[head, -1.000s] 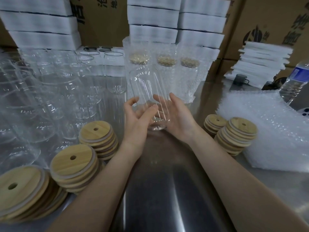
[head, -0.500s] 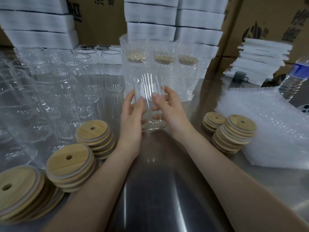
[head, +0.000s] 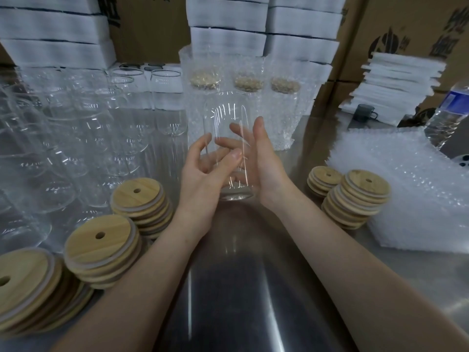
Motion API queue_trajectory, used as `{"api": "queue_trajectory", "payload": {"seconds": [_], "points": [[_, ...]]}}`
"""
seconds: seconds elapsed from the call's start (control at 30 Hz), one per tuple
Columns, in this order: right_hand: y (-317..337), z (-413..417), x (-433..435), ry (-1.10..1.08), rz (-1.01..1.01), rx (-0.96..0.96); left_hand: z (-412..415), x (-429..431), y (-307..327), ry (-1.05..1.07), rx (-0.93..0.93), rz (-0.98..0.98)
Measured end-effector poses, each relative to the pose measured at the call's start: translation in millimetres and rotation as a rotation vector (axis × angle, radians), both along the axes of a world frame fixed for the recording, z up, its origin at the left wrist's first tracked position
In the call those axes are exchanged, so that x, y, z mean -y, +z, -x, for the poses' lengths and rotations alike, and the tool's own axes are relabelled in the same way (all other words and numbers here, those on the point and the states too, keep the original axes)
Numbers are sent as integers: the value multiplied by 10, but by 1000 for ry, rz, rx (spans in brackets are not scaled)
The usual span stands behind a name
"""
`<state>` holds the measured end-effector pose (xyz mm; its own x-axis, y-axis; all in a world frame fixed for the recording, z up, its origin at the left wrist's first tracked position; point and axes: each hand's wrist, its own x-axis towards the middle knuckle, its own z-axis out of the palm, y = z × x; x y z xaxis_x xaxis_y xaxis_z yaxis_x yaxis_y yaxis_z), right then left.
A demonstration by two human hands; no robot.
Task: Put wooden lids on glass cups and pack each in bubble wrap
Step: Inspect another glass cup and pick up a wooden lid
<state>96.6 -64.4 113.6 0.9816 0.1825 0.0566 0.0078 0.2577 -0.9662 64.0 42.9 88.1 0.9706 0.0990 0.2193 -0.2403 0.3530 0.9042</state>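
Steel worktop [head: 228,288] up front, cardboard cartons [head: 411,34] and white boxes [head: 228,39] stacked along the back. The glass cup [head: 229,115] is a tall clear one: straight sides rounding in to a narrower open mouth, thick base, light streaks down the wall. It's upright mid-table, but I honestly can't tell if the base sits on the steel or just off it.

Right behind it, three bubble wrap sleeves [head: 281,120] each hold a cup, with a wooden lid [head: 284,85] showing through near the top. Bare glasses [head: 83,133] crowd the left. Lid stacks [head: 138,196] sit either side of the arms, and a bubble wrap pile [head: 411,199] is off to the right.

The left hand [head: 200,181] curls round the cup's left side, thumb pressed across the front. The right hand [head: 266,168] cups the right side, thumb pointing up and fingers wrapped behind, visible through the glass. So the cup is sandwiched between both palms.
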Motion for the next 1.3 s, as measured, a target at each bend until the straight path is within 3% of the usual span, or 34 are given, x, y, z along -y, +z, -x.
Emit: {"api": "queue_trajectory", "payload": {"seconds": [0.3, 0.43, 0.57, 0.77, 1.07, 1.2, 1.3], "points": [[-24, -54, 35, -28, -181, -86, -25, 41, 34, 17, 11, -156], [-27, -57, -18, -84, -155, -41, 36, 24, 84, 195, 74, -302], [-55, -60, -83, -166, -31, 97, 61, 47, 106, 237, 72, -349], [-8, -43, -55, -15, -73, 40, 33, -5, 100, 219, 46, -179], [16, -41, 18, 79, -197, -84, 2, 2, 63, 3, -6, 73], [-43, -52, -21, 76, -198, -63, -40, -6, 52, -72, -79, 47], [-79, -68, -44, -20, -182, -67, -53, 20, 23, 68, -64, -154]]}}
